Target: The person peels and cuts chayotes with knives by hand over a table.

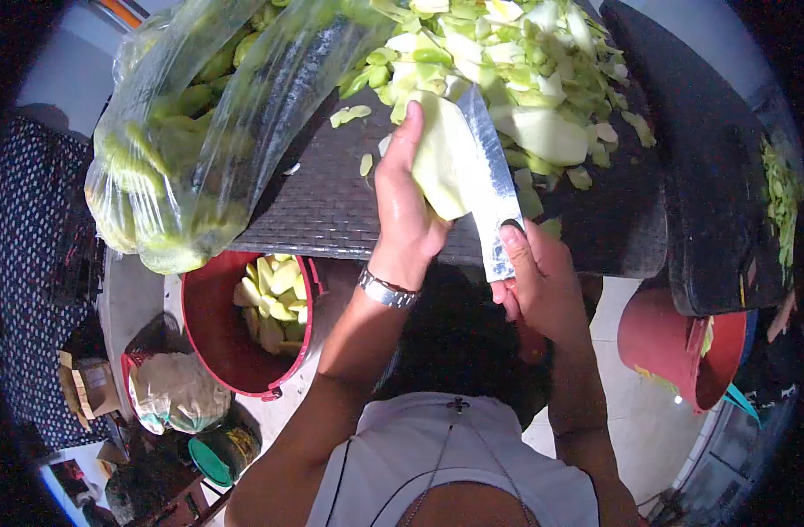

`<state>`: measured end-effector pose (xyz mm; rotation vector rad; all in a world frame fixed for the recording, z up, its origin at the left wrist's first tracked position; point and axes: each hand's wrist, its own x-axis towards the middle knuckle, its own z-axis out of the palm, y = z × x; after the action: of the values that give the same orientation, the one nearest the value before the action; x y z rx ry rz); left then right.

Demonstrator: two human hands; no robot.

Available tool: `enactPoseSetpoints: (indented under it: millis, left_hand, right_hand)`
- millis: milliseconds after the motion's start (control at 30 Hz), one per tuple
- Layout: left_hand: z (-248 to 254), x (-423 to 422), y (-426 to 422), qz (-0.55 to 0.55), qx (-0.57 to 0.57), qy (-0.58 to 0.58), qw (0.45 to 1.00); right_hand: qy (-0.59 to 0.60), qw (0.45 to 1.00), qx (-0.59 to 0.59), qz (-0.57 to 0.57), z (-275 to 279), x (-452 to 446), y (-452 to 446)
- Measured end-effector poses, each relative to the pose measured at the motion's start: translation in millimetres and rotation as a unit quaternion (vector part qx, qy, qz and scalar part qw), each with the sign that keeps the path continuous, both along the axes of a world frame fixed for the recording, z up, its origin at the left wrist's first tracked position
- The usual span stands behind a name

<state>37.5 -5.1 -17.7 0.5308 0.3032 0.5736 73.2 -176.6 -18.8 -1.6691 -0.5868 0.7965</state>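
In my left hand [404,189] is a pale, peeled green mango [439,167], its long side turned toward the blade. My right hand [538,272] grips a wide-bladed knife [492,167], whose tip points away from me. The flat of the blade lies along the mango's right side; whether it is cutting in, I cannot tell. Just beyond both hands, a heap of green and white peelings [516,61] covers part of the dark woven tabletop [327,206]. Another pale peeled piece [543,136] rests on the heap, right of the knife.
A clear plastic bag of green fruit [165,193] lies on the table's left side. Below it, a red bucket [200,338] holds peeled pieces [275,294]. To the right stand a dark chair [705,176] and a tipped red bucket [661,338]. A stuffed plastic bag [178,391] sits lower left.
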Motion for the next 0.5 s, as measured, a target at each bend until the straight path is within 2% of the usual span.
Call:
enactPoseSetpoints:
  millis: [100, 167, 300, 333, 433, 500]
  left_hand:
    - [-6.3, -1.6, -10.5, 0.008, 0.032, 0.019, 0.999]
    - [-13.7, -1.2, -23.2, 0.021, 0.049, 0.038, 0.998]
    - [-11.1, -5.9, -16.6, 0.003, 0.032, 0.062, 0.998]
    - [-6.9, -4.1, -13.9, -0.001, 0.010, 0.044, 0.999]
    - [-12.3, -1.7, -20.0, 0.009, 0.051, 0.040, 0.998]
    - [-17.7, 3.9, -19.6, 0.034, 0.057, 0.073, 0.995]
  right_hand:
    - [0.024, 0.999, -0.005, 0.044, -2.4, 7.4, 0.2]
    - [0.041, 0.999, 0.020, 0.023, -6.9, 10.4, 5.1]
    - [0.093, 0.994, 0.019, 0.049, -5.6, 8.8, 4.2]
    - [0.088, 0.995, 0.018, 0.045, -6.3, 3.7, 3.7]
    - [0.062, 0.998, 0.017, 0.027, -9.4, -0.5, 6.2]
    - [0.048, 0.999, 0.014, 0.011, -12.4, 2.6, 10.2]
